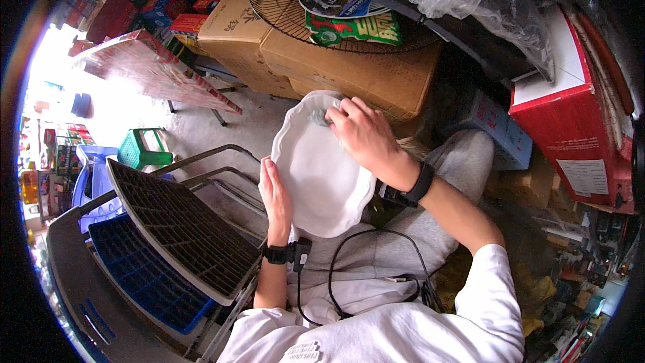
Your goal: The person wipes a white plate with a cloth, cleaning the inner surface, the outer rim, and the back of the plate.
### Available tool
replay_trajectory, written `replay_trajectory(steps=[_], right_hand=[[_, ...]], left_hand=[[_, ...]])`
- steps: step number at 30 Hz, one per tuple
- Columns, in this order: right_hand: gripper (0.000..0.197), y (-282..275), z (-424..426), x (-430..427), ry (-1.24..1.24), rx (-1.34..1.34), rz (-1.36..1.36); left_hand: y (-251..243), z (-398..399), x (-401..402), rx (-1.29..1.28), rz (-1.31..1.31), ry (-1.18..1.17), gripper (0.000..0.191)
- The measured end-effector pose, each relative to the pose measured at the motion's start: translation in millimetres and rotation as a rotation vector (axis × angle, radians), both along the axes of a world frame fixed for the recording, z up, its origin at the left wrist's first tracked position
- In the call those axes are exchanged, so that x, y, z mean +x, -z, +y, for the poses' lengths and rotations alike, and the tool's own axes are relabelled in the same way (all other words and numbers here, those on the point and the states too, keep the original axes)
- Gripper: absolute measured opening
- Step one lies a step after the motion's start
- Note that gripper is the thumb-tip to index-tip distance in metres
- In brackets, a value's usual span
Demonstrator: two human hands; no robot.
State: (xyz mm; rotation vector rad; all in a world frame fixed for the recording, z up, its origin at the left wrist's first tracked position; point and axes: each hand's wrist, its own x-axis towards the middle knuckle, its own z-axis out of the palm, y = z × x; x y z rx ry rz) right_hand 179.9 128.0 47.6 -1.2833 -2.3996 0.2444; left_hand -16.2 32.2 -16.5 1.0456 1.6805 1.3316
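Note:
A white oval plate with a scalloped rim (322, 176) is held tilted above my lap. My left hand (276, 194) supports its left edge, with the fingers pointing up along the rim and the thumb side hidden. At the plate's upper part, my right hand (360, 131) pinches a small grey-green scrubbing pad (318, 117) against the surface. Both wrists wear black bands with small devices, and a black cable (332, 257) loops over my lap.
Cardboard boxes (347, 70) stand beyond the plate, bearing a round wire fan guard (272, 5). At left are a chair with a dark grid panel (181, 227) and a green plastic stool (138, 148). A red and white box (564, 116) is at right.

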Motion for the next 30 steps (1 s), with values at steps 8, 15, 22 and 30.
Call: replay_trajectory(steps=[8,15,22,30], right_hand=[[0.025,30,11,-19,-0.063,0.041,0.097],[0.015,25,0,-25,-0.109,0.097,0.182],[0.019,10,-39,-35,-0.203,0.050,0.024],[0.016,-3,-88,-31,-0.364,-0.002,-0.096]], left_hand=[[-1,-1,5,-0.038,-0.040,-0.028,0.046],[2,-8,-3,-0.156,-0.053,0.017,0.055],[11,-6,-2,-0.050,-0.120,-0.022,0.052],[13,-7,-5,0.014,-0.063,0.002,0.051]])
